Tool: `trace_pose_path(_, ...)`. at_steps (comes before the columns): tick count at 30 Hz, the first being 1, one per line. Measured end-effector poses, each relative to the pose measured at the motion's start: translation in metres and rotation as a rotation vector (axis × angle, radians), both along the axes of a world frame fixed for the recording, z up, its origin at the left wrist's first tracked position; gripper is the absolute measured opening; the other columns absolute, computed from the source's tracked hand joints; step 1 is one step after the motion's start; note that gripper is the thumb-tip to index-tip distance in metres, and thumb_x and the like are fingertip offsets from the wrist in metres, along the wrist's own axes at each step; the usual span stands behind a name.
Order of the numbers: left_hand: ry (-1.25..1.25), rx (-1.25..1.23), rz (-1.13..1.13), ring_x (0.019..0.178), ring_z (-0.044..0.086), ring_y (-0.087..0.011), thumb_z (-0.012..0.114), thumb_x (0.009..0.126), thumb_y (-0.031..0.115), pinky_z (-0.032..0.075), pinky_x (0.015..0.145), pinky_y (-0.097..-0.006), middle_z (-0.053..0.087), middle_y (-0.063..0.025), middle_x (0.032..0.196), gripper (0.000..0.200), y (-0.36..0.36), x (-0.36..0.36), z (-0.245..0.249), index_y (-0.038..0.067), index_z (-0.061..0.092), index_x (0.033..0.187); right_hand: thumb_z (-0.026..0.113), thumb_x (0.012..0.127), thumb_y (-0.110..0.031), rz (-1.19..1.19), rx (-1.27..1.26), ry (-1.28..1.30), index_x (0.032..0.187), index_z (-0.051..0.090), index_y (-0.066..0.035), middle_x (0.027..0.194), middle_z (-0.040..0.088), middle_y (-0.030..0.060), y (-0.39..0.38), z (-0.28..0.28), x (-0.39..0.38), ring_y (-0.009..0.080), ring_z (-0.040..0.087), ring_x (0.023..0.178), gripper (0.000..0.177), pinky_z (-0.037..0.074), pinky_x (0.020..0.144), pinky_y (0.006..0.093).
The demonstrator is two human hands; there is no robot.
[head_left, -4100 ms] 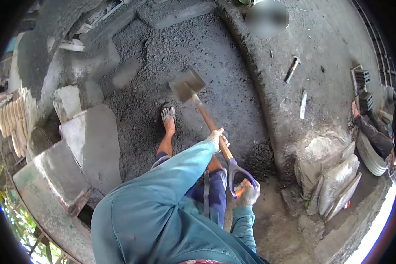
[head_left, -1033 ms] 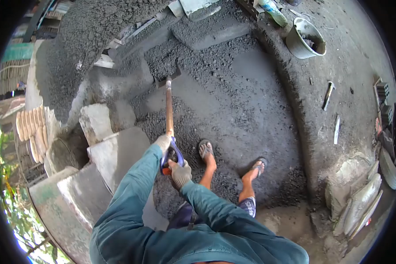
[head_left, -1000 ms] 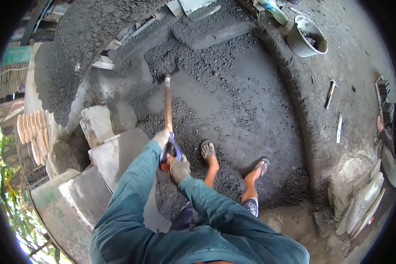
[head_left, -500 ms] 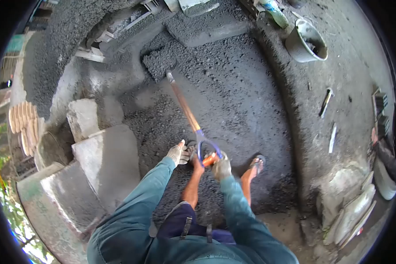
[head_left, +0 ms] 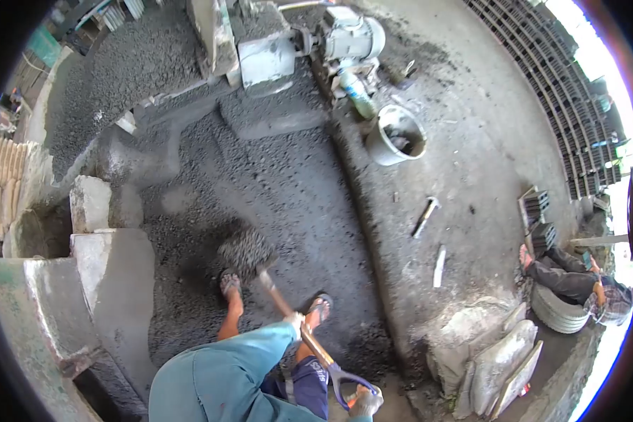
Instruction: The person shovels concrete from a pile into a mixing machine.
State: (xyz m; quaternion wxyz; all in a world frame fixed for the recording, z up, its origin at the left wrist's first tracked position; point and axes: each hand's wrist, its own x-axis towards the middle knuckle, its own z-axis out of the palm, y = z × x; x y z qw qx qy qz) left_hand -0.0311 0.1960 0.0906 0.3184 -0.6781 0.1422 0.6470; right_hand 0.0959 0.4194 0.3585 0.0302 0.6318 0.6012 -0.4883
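Note:
A shovel with a wooden shaft [head_left: 318, 346] slants from the bottom centre up to the left, its blade heaped with dark gravelly mix [head_left: 246, 250]. My left hand [head_left: 294, 322], in a pale glove, is closed round the middle of the shaft. At the shovel's lower end, my right hand [head_left: 365, 401], also gloved, grips the orange bar of the purple-blue D-shaped handle [head_left: 344, 380]. The load hangs just above my left foot [head_left: 230, 285], over a floor [head_left: 281, 190] covered with the same dark mix.
Right of the floor a raised concrete ledge [head_left: 401, 260] carries a bucket [head_left: 395, 136], a hammer [head_left: 425, 216] and a motor [head_left: 351, 36]. Stone slabs [head_left: 499, 366] lean at lower right. A person [head_left: 570, 278] sits on tyres [head_left: 559, 309] at far right. Concrete blocks [head_left: 90, 204] stand left.
The view has swung right. My left hand, free and open before, now holds the shaft. The loaded blade has come back nearer my feet, and my right hand has drawn the handle down and right.

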Motion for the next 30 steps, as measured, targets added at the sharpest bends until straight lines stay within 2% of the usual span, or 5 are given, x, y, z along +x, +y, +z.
trace_pose_path(2,0.121,0.025,0.023,0.067,0.055,-0.0323,0.054,0.090,0.012,0.051,0.067,-0.0599,0.048,-0.0116,0.076,0.006,0.045,0.036,0.009,0.012,0.049,0.092,0.061,0.087,-0.025,1.141,0.202,-0.282,0.097,0.062,0.001,0.071,0.065,0.0107,0.123,-0.029,0.078,0.0184,0.066,0.061,0.028,0.051,0.049,0.0312)
trace_pose_path(3,0.145,-0.023,0.054,0.067,0.055,-0.0328,0.055,0.090,0.013,0.050,0.066,-0.0595,0.048,-0.0122,0.075,0.008,0.061,0.037,0.032,0.010,0.048,0.092,0.066,0.084,-0.024,0.346,-0.116,-0.141,0.101,0.060,0.003,0.077,0.067,0.0131,0.128,0.013,0.056,0.0213,0.068,0.064,0.032,0.052,0.048,0.0339)
trace_pose_path(14,1.033,-0.437,0.400,0.057,0.054,-0.0249,0.070,0.088,0.022,0.050,0.057,-0.0457,0.049,-0.0051,0.067,0.025,-0.102,-0.071,0.369,0.010,0.051,0.078,0.064,0.080,-0.007,0.348,-0.965,0.075,0.084,0.060,-0.010,0.067,0.052,0.0076,0.070,0.018,-0.107,0.0262,0.054,0.061,0.006,0.049,0.056,0.0425)
trace_pose_path(27,0.311,-0.030,1.400,0.063,0.051,-0.0258,0.061,0.086,0.019,0.052,0.075,-0.0561,0.047,-0.0071,0.075,0.015,0.061,0.167,0.280,0.012,0.048,0.088,0.066,0.085,-0.005,1.299,-0.739,0.182,0.108,0.063,-0.007,0.068,0.058,0.0060,0.128,0.153,-0.227,0.0185,0.056,0.052,0.023,0.048,0.043,0.0349)
trace_pose_path(30,0.299,0.050,1.573,0.061,0.053,-0.0234,0.063,0.079,0.014,0.054,0.065,-0.0466,0.052,-0.0061,0.075,0.017,0.073,0.214,0.308,0.011,0.047,0.084,0.057,0.093,-0.040,2.047,-0.398,0.297,0.094,0.063,-0.002,0.072,0.060,0.0076,0.040,0.240,-0.206,0.0170,0.059,0.061,0.039,0.049,0.056,0.0297)
